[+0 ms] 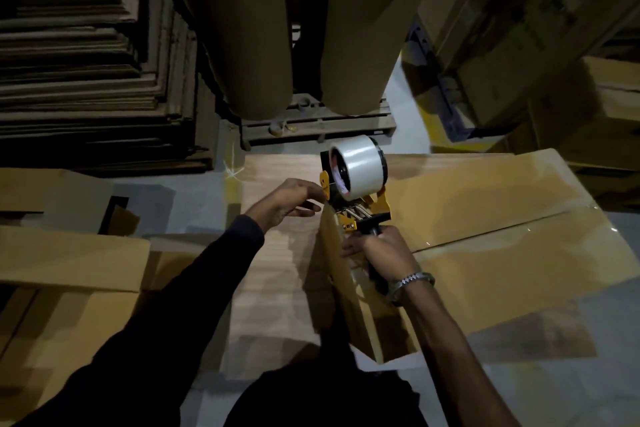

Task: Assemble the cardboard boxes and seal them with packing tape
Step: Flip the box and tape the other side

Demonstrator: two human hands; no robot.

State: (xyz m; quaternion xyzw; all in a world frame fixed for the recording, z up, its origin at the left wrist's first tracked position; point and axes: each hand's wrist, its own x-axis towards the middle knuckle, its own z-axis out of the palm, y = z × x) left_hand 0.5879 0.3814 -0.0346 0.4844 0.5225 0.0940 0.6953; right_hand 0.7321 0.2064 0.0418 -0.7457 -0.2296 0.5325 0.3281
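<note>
Boxes lie all round me, and going left to right most are not sealed: a flat one (69, 263) at far left lies folded and untaped, as far as I can tell. My left hand (289, 199) hangs loose, fingertips at the top edge of the upright flap (341, 288) in front of me. My right hand (381, 250) grips the dispenser (360, 191) by its handle, nose at that same edge; I judge this seam just begun. Right of it, one box (485, 229) already shines with tape along its middle seam.
</note>
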